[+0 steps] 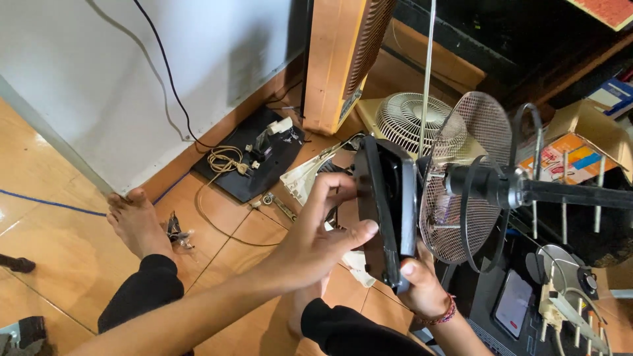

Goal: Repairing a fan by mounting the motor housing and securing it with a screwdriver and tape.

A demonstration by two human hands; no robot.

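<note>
1. Foot bare on the floor, by the wall
2. Left hand, grip clenched on the black housing, thumb on its edge
3. Right hand grips the housing's lower end
4. Mesh guard just right of the housing

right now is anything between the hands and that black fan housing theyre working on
Nothing visible. The left hand already grips the black fan housing from the near side, and the right hand holds its lower edge. The wire mesh guard sits behind it, on the far side.
</note>
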